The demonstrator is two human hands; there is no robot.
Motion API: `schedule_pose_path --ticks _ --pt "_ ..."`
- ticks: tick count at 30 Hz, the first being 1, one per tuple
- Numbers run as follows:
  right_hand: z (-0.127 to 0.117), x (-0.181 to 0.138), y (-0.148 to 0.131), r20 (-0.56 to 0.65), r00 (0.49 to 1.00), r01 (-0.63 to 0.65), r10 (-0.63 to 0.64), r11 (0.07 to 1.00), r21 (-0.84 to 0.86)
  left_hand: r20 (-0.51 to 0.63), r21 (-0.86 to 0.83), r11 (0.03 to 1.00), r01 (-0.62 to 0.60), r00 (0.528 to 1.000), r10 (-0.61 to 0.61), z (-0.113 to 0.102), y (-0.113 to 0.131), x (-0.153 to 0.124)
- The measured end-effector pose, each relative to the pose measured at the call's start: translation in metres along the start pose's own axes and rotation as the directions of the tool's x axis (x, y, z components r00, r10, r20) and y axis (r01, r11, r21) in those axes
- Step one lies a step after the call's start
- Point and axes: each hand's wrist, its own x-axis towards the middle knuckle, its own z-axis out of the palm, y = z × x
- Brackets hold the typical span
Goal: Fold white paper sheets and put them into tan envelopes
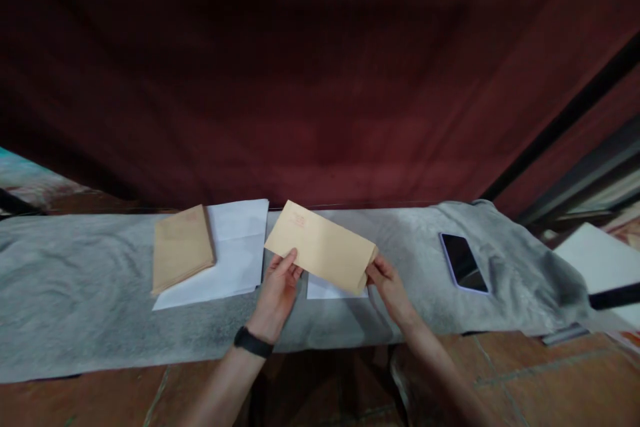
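Observation:
A tan paper envelope [325, 243] with a faint red print at its upper left is held tilted between my hands. My left hand [281, 290] pinches its lower left edge, thumb on top; a dark band sits on that wrist. At the right end, where the flap shows, the fingers of my right hand [389, 283] grip the envelope. Partly covered below it lies a piece of white paper [333, 291] on the grey cloth. To the left, a stack of tan envelopes [183, 247] rests on white sheets [240, 240].
A phone [464, 261] with a purple edge lies on the right of the grey cloth [90, 293]. Behind the covered surface hangs a dark red curtain [325, 93]. A white flat object [600, 257] stands at the far right. Brown floor tiles [575, 380] show in front.

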Motion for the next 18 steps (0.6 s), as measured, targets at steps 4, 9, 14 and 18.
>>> schedule_pose_path --ticks 4,9,14,18 --pt "-0.004 -0.001 -0.004 0.071 0.993 -0.104 0.098 0.99 0.091 0.046 0.045 0.999 0.02 0.999 -0.022 -0.001 0.0 -0.002" --pt "-0.008 0.002 -0.004 -0.015 1.0 0.011 -0.014 0.99 -0.139 0.056 0.121 0.991 -0.057 0.997 0.05 0.004 0.002 -0.008" --pt "-0.014 0.008 -0.011 -0.093 0.993 0.066 -0.076 0.993 -0.099 0.051 0.198 0.979 -0.04 0.998 0.031 -0.004 -0.001 -0.003" --pt "-0.019 0.011 -0.017 -0.076 0.996 0.036 -0.038 0.999 -0.022 0.024 0.47 0.838 -0.277 0.953 0.302 -0.011 0.016 0.007"
